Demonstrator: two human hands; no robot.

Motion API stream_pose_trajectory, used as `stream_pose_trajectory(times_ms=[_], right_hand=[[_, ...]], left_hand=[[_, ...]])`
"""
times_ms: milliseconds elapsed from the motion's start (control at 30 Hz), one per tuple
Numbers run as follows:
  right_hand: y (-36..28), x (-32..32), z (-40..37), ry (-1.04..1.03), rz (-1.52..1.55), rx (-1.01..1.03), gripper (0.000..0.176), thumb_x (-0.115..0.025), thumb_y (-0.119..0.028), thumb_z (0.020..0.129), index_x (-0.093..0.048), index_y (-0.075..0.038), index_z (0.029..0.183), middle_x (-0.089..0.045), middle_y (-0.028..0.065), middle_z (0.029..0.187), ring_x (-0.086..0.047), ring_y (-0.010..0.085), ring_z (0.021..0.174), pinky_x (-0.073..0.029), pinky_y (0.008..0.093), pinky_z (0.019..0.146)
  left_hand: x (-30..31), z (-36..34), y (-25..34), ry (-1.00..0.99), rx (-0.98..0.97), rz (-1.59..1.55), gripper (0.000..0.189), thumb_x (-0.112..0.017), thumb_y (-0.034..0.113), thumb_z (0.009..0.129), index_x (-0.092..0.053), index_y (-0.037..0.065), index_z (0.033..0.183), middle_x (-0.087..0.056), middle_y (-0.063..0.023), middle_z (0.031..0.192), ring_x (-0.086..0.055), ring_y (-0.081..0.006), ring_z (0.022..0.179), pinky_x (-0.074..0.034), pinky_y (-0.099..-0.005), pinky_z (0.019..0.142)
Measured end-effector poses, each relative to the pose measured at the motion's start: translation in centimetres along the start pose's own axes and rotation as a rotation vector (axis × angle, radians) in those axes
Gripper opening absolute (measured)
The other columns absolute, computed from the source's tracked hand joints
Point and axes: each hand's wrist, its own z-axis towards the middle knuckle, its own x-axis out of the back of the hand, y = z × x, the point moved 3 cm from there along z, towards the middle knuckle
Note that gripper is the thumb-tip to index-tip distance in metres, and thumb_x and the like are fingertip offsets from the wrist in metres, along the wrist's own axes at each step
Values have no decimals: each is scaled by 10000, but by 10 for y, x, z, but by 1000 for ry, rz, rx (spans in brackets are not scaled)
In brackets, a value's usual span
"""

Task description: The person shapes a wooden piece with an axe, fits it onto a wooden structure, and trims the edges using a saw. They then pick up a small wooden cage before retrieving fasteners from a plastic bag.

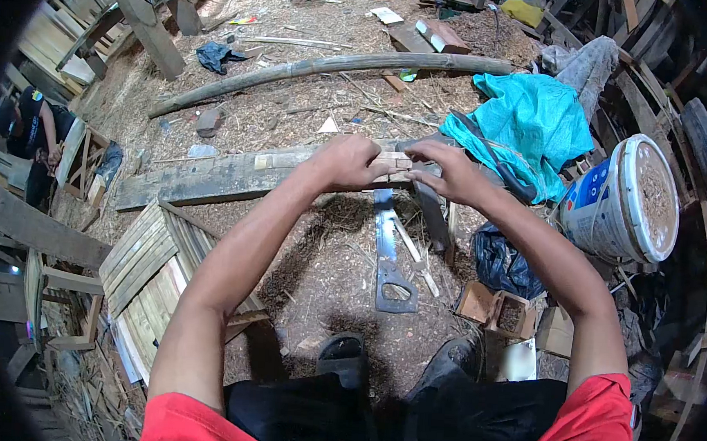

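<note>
Both my hands meet over a long wooden beam (209,179) that lies across in front of me. My left hand (345,163) is closed on a small light wood piece (392,167), with thumb and fingers at its left end. At the right end of that piece is my right hand (447,171), its thumb and fingertips pinched against it. A handsaw (386,243) hangs or leans below the beam, blade up and handle down, touched by neither hand. The fingers partly cover the small piece.
A curved pole (315,69) lies beyond the beam. Right are a teal tarp (532,122), a white bucket (650,199) and a black plastic bag (502,264). A slatted wooden piece (150,264) stands left. Another person (38,129) is at the far left.
</note>
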Motion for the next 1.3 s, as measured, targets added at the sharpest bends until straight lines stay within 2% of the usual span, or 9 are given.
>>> stream_pose_trajectory(times_ms=[267, 367, 500, 633, 767, 833, 967, 1000, 1300], right_hand=[[7, -7, 11, 14, -74, 36, 325, -715, -175, 889, -641, -2, 1154, -693, 186, 968, -687, 335, 850, -546, 397, 758], [43, -30, -10, 189, 69, -416, 411, -729, -215, 874, -604, 18, 1188, -678, 198, 1011, -677, 336, 890, -539, 401, 776], [97, -74, -63, -15, -541, -595, 599, -725, -356, 877, -519, 108, 1193, -635, 274, 1080, -649, 399, 992, -521, 482, 870], [116, -99, -79, -78, -194, -956, 717, -692, -421, 875, -409, 107, 1271, -596, 357, 1129, -605, 509, 1049, -497, 508, 941], [123, -104, -61, -40, 95, -786, 573, -708, -417, 836, -632, 101, 1066, -675, 337, 972, -684, 417, 931, -528, 477, 830], [110, -103, -44, -2, 252, -1073, 520, -699, -408, 828, -691, 81, 1004, -719, 169, 878, -679, 227, 798, -532, 393, 740], [101, -125, -46, 177, 508, -877, 400, -707, -229, 876, -607, 50, 1145, -679, 163, 954, -671, 216, 739, -537, 355, 597], [65, -124, -35, 244, 937, -1026, 400, -701, -112, 893, -484, 36, 1195, -653, 150, 946, -686, 210, 739, -547, 323, 545], [-102, -98, 45, 17, 894, -1092, 406, -741, -80, 874, -428, 2, 1118, -627, 86, 828, -577, 134, 530, -477, 282, 439]], left_hand=[[-4, -6, -17, 29, 58, -153, 634, -543, 577, 927, -664, -33, 806, -653, -268, 751, -653, -432, 760, -493, -515, 713], [-45, 4, -28, 23, 187, -170, 646, -504, 578, 950, -644, -40, 828, -653, -282, 792, -642, -443, 779, -481, -519, 726], [-88, 7, -39, 10, 270, -192, 688, -413, 603, 971, -657, -39, 1005, -666, -305, 1020, -642, -459, 1003, -493, -527, 893], [-99, 5, -43, -5, 327, -241, 616, -359, 540, 1009, -610, -12, 1120, -653, -303, 1086, -620, -464, 1050, -476, -536, 928], [-100, 6, -55, 254, 240, -381, 479, -441, 445, 1011, -599, 13, 1145, -657, -301, 1046, -613, -483, 1009, -476, -536, 871], [-90, 4, -56, 466, 292, -395, 454, -467, 438, 1006, -585, 45, 1198, -660, -294, 1054, -618, -481, 998, -481, -539, 856], [-22, -19, -28, 520, 383, -454, 364, -565, 402, 966, -579, 106, 1177, -679, -252, 1022, -646, -464, 919, -496, -537, 798], [-8, -29, -25, 554, 381, -464, 352, -577, 386, 961, -583, 104, 1170, -678, -242, 1022, -645, -456, 925, -500, -527, 797], [77, -180, -4, 626, 441, -348, 337, -690, 183, 866, -606, 58, 1167, -653, -162, 1061, -628, -359, 986, -505, -455, 844]])
